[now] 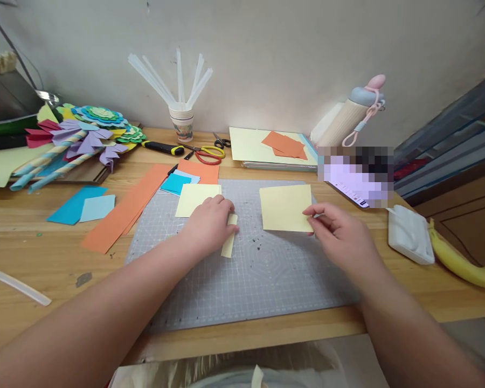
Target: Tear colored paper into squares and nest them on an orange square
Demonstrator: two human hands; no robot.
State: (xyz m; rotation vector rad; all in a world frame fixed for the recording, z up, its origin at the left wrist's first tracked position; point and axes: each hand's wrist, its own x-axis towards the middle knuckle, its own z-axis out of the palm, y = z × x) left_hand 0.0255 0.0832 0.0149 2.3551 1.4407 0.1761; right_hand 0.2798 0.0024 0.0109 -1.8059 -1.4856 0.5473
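Between the thumb and fingers of my right hand (333, 229) is the lower right corner of a pale yellow paper piece (286, 207), held over the grey cutting mat (267, 291). My left hand (212, 223) is closed, its fingertips around the upper end of a narrow yellow strip (228, 245). Another yellow sheet (196, 198) lies on the mat just beyond that hand, partly covered by it. Small blue papers (176, 184) lie at the mat's upper left corner, beside orange paper (204, 170).
Orange strips (125, 210) and blue pieces (76, 205) lie left. Behind are a cup of white sticks (181, 123), a cutter (163, 147), scissors (210, 155) and a paper stack (246, 145). At right are a phone (351, 183), a white device (410, 234) and a banana (461, 261).
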